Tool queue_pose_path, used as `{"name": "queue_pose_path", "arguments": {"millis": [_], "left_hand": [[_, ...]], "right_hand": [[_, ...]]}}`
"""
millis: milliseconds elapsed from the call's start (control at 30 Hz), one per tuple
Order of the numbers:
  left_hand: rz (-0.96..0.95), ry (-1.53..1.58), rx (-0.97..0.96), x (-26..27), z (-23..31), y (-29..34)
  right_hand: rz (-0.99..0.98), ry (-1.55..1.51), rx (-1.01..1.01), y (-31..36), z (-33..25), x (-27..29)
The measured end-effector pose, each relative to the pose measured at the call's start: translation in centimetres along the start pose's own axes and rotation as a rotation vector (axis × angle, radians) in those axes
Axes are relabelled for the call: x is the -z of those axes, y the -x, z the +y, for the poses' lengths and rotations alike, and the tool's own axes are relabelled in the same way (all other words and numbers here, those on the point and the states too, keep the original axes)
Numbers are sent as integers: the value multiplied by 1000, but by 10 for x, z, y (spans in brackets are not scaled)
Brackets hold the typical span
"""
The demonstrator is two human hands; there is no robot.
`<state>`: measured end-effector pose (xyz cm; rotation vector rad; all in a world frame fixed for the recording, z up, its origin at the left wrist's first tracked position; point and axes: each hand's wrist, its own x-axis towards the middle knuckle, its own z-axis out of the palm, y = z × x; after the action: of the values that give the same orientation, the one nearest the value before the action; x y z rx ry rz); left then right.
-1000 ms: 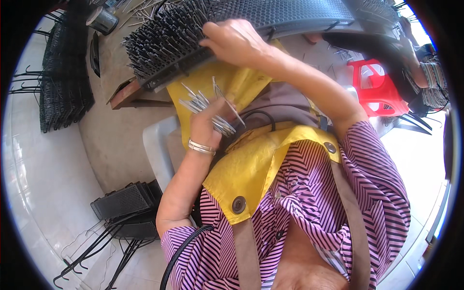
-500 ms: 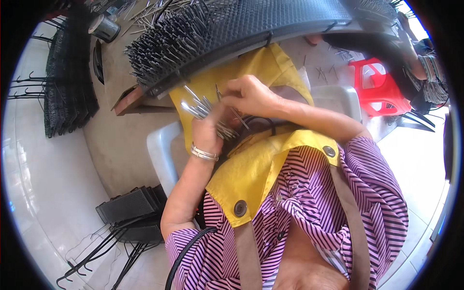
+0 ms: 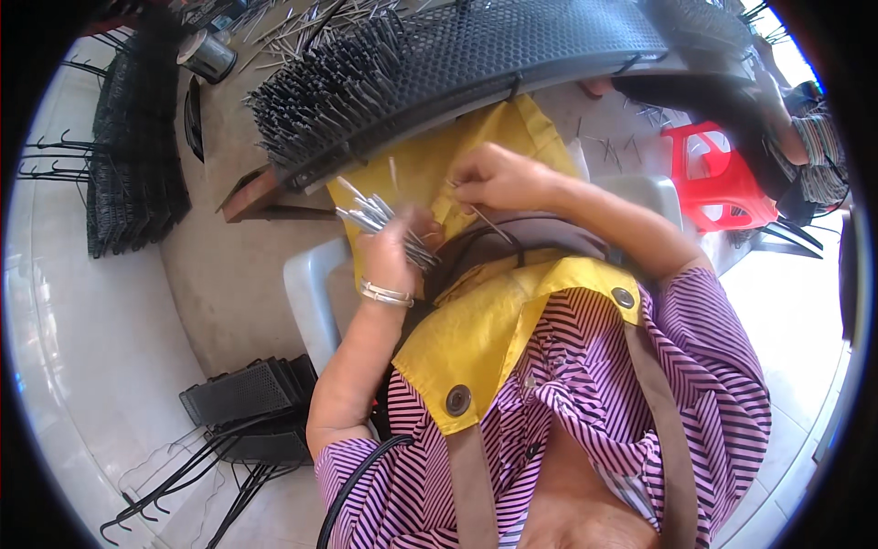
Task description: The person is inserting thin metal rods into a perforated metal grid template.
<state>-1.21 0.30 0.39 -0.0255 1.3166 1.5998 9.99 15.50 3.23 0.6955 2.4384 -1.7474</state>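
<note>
My left hand (image 3: 393, 254) is closed round a bundle of thin silvery metal rods (image 3: 370, 215), whose pale ends stick up past the fingers. To its right my right hand (image 3: 498, 178) pinches one thin rod (image 3: 492, 226) that slants down toward my lap. A small gap lies between the two hands. Beyond them stands a long black perforated rack (image 3: 540, 46). Many dark, thin rods (image 3: 325, 96) stand upright, crowded in its left part. A yellow apron (image 3: 476, 339) covers my front and lap, partly beneath the hands. A short blurred streak near the left hand is hard to make out.
Loose rods (image 3: 302, 27) and a metal can (image 3: 208, 57) lie behind the rack at far left. More black mesh racks with hooks (image 3: 137, 156) stand on the left, others (image 3: 247, 403) lower left. A red stool (image 3: 722, 178) and another person's arm (image 3: 782, 128) are at right.
My right hand has moved a little right, away from the left hand, with a rod pinched in it. The left hand keeps its bundle, almost in place.
</note>
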Motion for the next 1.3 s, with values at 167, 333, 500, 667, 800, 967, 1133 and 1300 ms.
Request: {"name": "queue_pose_path", "arguments": {"millis": [167, 333, 500, 667, 800, 967, 1133, 1300], "left_hand": [[-61, 127, 55, 2, -1, -5], [-176, 202, 109, 2, -7, -4], [-188, 203, 120, 0, -5, -2], [-197, 174, 140, 2, -5, -1], [-198, 173, 144, 1, -5, 0], [-185, 165, 156, 0, -5, -1], [-197, 174, 161, 0, -5, -1], [-230, 152, 173, 3, -6, -2]], "right_hand": [[170, -316, -25, -2, 2, 25], [494, -528, 226, -15, -25, 33], [713, -444, 448, -41, -37, 30], [988, -237, 619, -62, -42, 24], [996, 79, 804, -77, -24, 25], [1100, 407, 992, -83, -24, 27], [1036, 486, 988, -82, -23, 28], [956, 619, 1034, -85, -17, 24]]}}
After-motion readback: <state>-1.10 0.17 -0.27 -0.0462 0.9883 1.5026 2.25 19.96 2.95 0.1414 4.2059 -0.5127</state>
